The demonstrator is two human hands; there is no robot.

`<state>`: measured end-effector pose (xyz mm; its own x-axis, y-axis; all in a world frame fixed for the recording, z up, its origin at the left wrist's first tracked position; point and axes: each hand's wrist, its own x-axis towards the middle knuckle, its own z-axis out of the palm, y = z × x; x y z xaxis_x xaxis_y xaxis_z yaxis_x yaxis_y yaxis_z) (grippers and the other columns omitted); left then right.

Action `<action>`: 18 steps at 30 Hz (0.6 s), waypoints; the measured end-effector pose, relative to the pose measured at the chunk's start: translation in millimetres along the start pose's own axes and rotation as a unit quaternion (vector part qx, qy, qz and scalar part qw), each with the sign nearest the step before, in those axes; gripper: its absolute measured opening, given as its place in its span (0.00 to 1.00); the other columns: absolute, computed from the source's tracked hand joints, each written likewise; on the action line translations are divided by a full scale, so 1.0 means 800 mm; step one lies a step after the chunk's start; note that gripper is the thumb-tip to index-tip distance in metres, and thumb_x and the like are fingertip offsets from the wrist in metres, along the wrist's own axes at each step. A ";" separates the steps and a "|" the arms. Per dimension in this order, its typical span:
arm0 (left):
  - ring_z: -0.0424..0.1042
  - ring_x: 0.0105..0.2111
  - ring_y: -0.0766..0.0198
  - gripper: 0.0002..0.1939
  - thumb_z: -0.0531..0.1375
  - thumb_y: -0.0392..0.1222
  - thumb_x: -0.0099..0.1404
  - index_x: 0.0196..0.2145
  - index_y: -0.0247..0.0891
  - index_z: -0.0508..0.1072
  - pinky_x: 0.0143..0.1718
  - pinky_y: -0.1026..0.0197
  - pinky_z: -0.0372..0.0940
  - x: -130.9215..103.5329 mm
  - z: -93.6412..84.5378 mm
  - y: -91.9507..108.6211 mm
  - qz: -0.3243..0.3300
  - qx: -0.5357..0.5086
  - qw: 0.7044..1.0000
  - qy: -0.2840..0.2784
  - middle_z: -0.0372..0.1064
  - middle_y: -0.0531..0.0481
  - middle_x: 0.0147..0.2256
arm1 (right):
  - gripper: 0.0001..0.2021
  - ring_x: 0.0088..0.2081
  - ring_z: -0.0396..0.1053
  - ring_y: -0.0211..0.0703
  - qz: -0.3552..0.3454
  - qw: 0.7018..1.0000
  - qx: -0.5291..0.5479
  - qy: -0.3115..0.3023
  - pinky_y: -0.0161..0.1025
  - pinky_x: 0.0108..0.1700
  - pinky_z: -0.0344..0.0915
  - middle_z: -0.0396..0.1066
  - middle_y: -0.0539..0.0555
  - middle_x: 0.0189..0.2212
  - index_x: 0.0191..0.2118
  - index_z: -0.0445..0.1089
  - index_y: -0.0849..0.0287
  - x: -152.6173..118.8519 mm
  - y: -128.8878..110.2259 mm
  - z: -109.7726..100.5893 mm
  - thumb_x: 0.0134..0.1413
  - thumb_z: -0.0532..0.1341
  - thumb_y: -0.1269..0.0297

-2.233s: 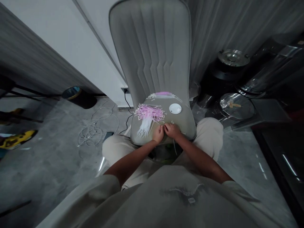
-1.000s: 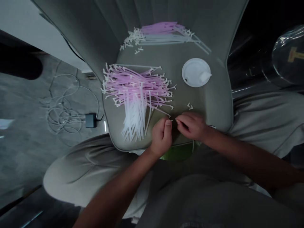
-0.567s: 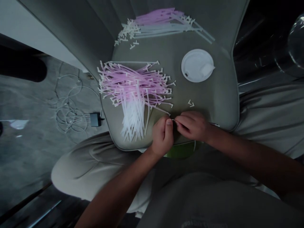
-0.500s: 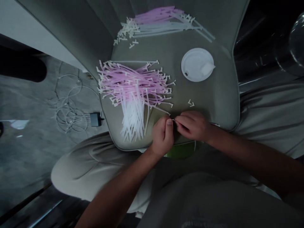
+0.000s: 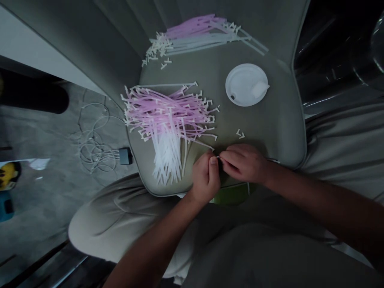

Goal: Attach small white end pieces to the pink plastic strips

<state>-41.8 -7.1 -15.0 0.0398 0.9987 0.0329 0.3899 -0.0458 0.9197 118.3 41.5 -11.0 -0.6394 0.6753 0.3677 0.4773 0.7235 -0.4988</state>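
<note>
White shows in a tiny glint where the two hands nearly meet: a thin bit point(image 5: 218, 157), pinched by the left hand point(image 5: 205, 176), its thumb pressed on the curled fingers, and by the right hand point(image 5: 244, 163), fingertips closed on it. Most of the bit is hidden by the fingers, over the near edge of the chair point(image 5: 279, 132).

One pink tube from the pile reaches out, its pale tip just beside the left hand. Beyond lie the pink tubes point(image 5: 168, 106), heaped crosswise with pale ends poking out, and over them the white tubes point(image 5: 166, 154) fan toward the person. Just past the right hand are two loose clips point(image 5: 240, 133), and farther off a round white dish point(image 5: 237, 82) with a white lump at its right side.

At the back of the seat I see another bunch point(image 5: 195, 30), pink and white, with small fittings point(image 5: 159, 46) clustered at its left end. Down on the floor point(image 5: 57, 140) to the left, a tangle of cables point(image 5: 96, 156) runs to a dark box point(image 5: 125, 156).
</note>
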 end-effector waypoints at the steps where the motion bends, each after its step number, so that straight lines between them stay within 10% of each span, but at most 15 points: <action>1: 0.56 0.25 0.67 0.17 0.45 0.43 0.75 0.27 0.40 0.58 0.28 0.60 0.52 0.000 0.000 0.000 0.003 0.004 1.000 -0.001 0.56 0.54 0.25 | 0.12 0.28 0.59 0.39 0.000 1.000 0.002 0.000 0.39 0.34 0.56 0.63 0.49 0.24 0.29 0.65 0.57 0.000 0.000 0.000 0.64 0.51 0.69; 18: 0.58 0.26 0.67 0.17 0.45 0.43 0.75 0.27 0.40 0.58 0.28 0.60 0.51 0.003 0.000 0.002 0.015 0.045 0.999 0.002 0.57 0.54 0.25 | 0.12 0.28 0.59 0.39 0.014 1.000 0.015 -0.015 0.39 0.34 0.55 0.64 0.50 0.24 0.29 0.65 0.58 -0.002 0.000 0.005 0.64 0.50 0.69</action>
<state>-40.8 -5.0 -13.2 0.0491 0.9969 0.0615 0.4692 -0.0774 0.8797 117.0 40.2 -14.6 -0.6436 0.6902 0.3307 0.4768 0.6996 -0.5322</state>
